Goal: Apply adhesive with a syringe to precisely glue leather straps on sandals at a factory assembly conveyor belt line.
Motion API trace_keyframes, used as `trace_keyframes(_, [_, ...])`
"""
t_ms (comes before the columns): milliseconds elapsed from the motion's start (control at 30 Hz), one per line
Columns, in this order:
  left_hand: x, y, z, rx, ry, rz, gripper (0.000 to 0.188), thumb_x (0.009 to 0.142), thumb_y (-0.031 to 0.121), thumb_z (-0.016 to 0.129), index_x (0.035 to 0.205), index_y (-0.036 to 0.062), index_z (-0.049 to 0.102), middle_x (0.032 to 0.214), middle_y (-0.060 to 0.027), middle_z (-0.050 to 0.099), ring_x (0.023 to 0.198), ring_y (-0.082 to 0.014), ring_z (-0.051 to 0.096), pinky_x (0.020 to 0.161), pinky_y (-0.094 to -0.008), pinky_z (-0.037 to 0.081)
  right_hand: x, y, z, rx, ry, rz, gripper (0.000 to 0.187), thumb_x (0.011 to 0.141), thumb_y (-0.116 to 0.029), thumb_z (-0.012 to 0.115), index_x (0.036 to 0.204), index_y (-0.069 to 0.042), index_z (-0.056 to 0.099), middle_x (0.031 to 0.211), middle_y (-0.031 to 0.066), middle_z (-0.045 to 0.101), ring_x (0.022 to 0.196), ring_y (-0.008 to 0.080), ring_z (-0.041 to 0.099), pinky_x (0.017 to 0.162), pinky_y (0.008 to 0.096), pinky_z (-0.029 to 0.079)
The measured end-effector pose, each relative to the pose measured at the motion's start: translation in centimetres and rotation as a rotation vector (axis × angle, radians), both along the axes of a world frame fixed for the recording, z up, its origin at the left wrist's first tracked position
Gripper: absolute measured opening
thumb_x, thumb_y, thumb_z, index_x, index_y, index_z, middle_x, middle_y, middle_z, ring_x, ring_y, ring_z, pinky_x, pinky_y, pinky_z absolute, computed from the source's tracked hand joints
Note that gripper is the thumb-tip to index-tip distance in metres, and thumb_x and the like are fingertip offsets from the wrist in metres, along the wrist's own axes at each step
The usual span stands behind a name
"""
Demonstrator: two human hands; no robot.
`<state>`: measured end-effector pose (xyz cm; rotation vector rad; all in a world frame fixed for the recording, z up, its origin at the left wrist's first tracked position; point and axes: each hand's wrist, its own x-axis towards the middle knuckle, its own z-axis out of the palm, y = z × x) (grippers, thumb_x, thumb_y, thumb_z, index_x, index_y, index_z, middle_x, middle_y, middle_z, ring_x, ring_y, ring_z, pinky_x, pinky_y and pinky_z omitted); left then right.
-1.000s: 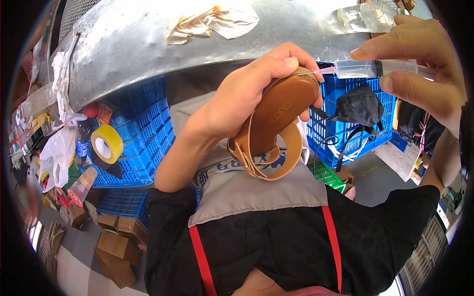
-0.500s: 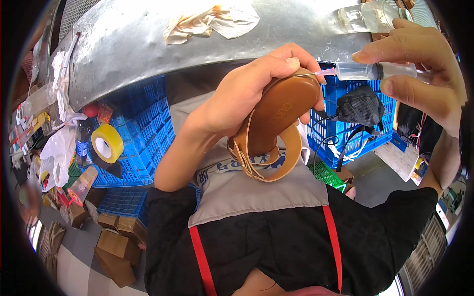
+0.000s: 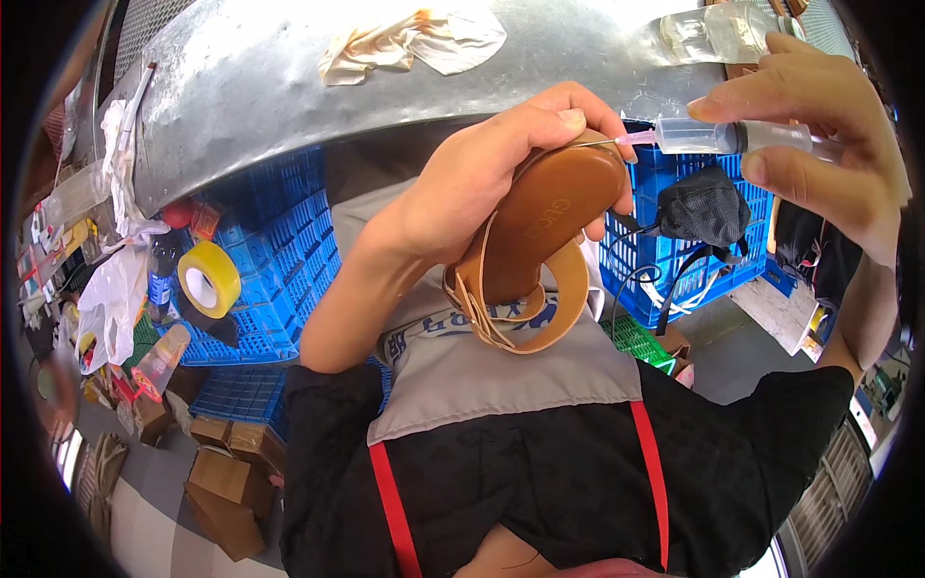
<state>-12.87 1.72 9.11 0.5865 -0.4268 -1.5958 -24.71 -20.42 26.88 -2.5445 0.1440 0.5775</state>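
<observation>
Our left hand (image 3: 482,164) is closed round the upper edge of a brown leather sandal (image 3: 564,207), which we hold tilted above the lap of a grey apron (image 3: 511,385), footbed facing us. Our right hand (image 3: 867,125) pinches a clear syringe (image 3: 689,137) between thumb and fingers, its thin needle (image 3: 599,144) laid along the sandal's rounded upper end. We judge the work there to be under way rather than finished, since the needle is at the edge and the dark plunger seal sits partway along the barrel. A tan strap (image 3: 573,313) loops below, already attached. How much edge is done or left, we cannot tell. Beyond lie a metal workbench (image 3: 260,106), a crumpled cloth (image 3: 414,43) and a glass jar (image 3: 718,34).
</observation>
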Motion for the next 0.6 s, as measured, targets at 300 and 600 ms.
trace_keyframes(300, [0.5, -0.2, -0.6, -0.09, -0.008, -0.023, 0.045, 0.11, 0.036, 0.034, 0.129, 0.0016, 0.055, 0.108, -0.0325, 0.07, 0.084, -0.0265, 0.074, 0.079, -0.035, 0.059, -0.6, 1.8, 1.4, -0.288, -0.321, 0.458, 0.062, 0.06, -0.009, 0.083, 0.122, -0.006, 0.08, 0.078, 0.0036, 0.055, 0.076, 0.0233, 0.051, 0.067, 0.0353, 0.04])
trace_keyframes(600, [0.2, 0.2, -2.0, -0.257, 0.024, 0.038, 0.055, 0.1, 0.042, 0.058, 0.137, 0.001, 0.051, 0.115, -0.0342, 0.068, 0.087, -0.0302, 0.075, 0.082, -0.0383, 0.061, -2.3, 3.0, -0.8, -0.314, -0.501, 0.389, 0.063, 0.06, -0.021, 0.073, 0.12, -0.006, 0.081, 0.078, 0.0037, 0.05, 0.071, 0.0228, 0.048, 0.061, 0.0354, 0.038])
